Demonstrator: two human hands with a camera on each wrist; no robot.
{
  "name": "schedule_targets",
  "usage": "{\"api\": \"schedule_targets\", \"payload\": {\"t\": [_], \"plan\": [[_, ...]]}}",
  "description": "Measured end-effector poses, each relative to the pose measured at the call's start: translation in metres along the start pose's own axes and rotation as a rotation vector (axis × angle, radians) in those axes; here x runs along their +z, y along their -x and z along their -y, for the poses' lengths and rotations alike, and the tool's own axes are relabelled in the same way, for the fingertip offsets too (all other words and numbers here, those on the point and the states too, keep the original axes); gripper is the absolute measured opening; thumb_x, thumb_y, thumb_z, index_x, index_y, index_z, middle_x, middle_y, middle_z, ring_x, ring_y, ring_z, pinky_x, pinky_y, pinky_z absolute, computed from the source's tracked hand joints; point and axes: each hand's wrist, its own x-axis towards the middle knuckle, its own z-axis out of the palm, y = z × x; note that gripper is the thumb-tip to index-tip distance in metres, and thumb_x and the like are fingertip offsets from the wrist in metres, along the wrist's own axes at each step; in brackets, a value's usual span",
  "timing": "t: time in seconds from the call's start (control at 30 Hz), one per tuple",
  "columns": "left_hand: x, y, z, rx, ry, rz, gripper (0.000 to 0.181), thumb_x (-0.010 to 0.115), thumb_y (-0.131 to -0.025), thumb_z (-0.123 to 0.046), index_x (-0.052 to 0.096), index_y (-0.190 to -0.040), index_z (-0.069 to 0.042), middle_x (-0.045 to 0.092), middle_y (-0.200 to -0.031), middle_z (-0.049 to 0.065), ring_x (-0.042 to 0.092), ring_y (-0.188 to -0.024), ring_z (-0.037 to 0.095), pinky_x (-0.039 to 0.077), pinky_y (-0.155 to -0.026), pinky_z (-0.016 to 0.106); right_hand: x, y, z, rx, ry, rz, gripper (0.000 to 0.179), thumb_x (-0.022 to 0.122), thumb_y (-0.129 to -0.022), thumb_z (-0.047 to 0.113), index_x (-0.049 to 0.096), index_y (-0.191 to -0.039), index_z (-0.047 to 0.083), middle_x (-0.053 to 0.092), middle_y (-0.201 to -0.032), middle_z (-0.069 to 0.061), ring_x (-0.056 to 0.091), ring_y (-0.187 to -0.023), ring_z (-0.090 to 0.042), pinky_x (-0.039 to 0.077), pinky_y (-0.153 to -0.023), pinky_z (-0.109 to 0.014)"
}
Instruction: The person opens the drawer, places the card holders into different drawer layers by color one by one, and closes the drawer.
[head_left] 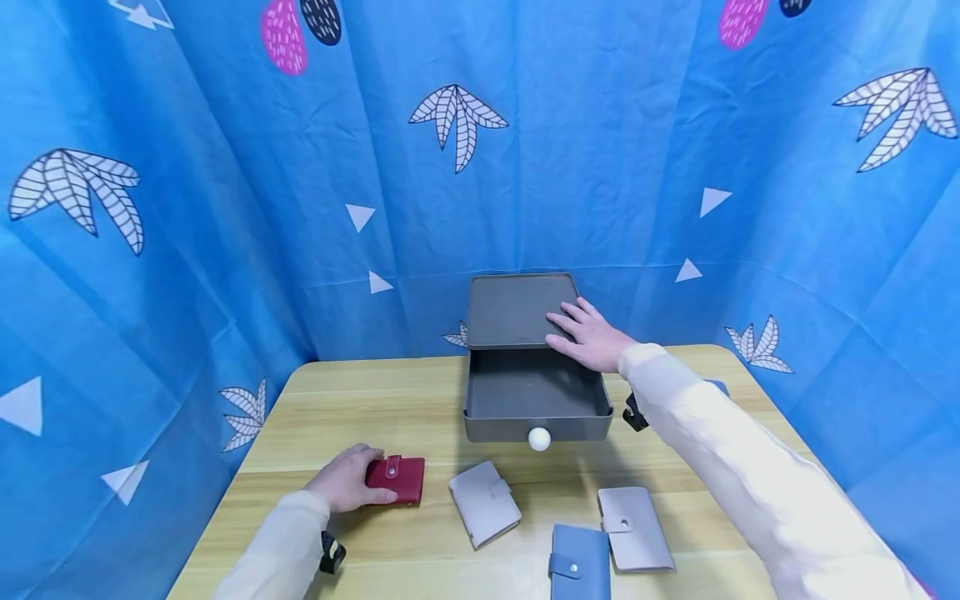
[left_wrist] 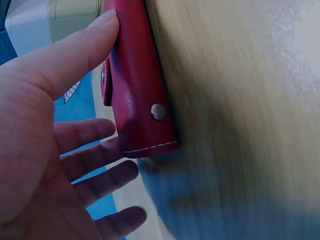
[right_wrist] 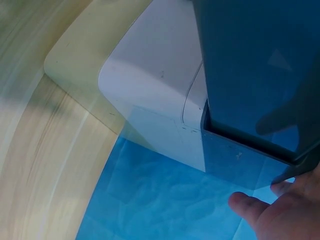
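A red snap card wallet (head_left: 408,482) lies on the table at the left. My left hand (head_left: 347,479) is at its left end, the thumb along the front edge. In the left wrist view the thumb (left_wrist: 95,37) touches the wallet's side, while the other fingers are spread apart around its end. Farther back stands a drawer unit with a grey top tier (head_left: 522,310), its drawer (head_left: 536,429) pulled out by a white knob (head_left: 539,439). My right hand (head_left: 592,336) rests with straight fingers on the right side of the grey top.
A pale grey wallet (head_left: 485,504) lies right of the red one. A blue wallet (head_left: 581,562) and another grey wallet (head_left: 637,529) sit side by side in front. A blue thing (head_left: 718,387) shows behind the right sleeve. White (right_wrist: 150,75) and beige tiers (right_wrist: 95,65) appear below.
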Motion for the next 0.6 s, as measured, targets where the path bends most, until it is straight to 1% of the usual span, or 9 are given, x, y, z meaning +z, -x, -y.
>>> {"api": "schedule_targets", "payload": {"t": [0.17, 0.33, 0.43, 0.6], "plan": [[0.0009, -0.0011, -0.0004, -0.007, 0.000, 0.012, 0.082, 0.084, -0.064, -0.054, 0.062, -0.123, -0.002, 0.060, -0.110, 0.007, 0.055, -0.096, 0.019, 0.048, -0.091, 0.043, -0.0003, 0.0013, 0.0013, 0.013, 0.007, 0.002, 0.074, 0.032, -0.096, 0.064, 0.028, -0.153, 0.017, 0.014, -0.159, -0.014, -0.007, -0.146, -0.034, 0.010, -0.114, -0.057], [0.0020, -0.0036, -0.0012, -0.011, -0.007, 0.013, 0.080, 0.085, -0.062, -0.054, 0.064, -0.121, -0.003, 0.058, -0.100, 0.002, 0.053, -0.089, 0.016, 0.048, -0.085, 0.040, -0.0012, 0.0009, 0.0008, 0.015, 0.008, 0.007, 0.072, 0.033, -0.097, 0.063, 0.027, -0.153, 0.018, 0.013, -0.160, -0.014, -0.007, -0.146, -0.034, 0.009, -0.115, -0.057], [0.0019, -0.0038, -0.0014, -0.020, -0.008, 0.013, 0.082, 0.086, -0.060, -0.055, 0.064, -0.120, -0.004, 0.054, -0.095, 0.001, 0.050, -0.086, 0.015, 0.048, -0.080, 0.039, -0.0015, 0.0012, 0.0011, 0.016, 0.006, 0.008, 0.072, 0.033, -0.097, 0.063, 0.027, -0.153, 0.018, 0.013, -0.160, -0.014, -0.007, -0.146, -0.034, 0.010, -0.114, -0.057], [0.0032, -0.0018, 0.0000, -0.043, -0.024, -0.002, 0.085, 0.085, -0.057, -0.059, 0.066, -0.118, -0.003, 0.050, -0.092, 0.001, 0.046, -0.084, 0.017, 0.046, -0.074, 0.037, -0.0022, 0.0034, 0.0042, 0.017, -0.006, 0.010, 0.072, 0.034, -0.097, 0.062, 0.028, -0.153, 0.017, 0.012, -0.160, -0.014, -0.007, -0.146, -0.034, 0.010, -0.114, -0.057]]}}
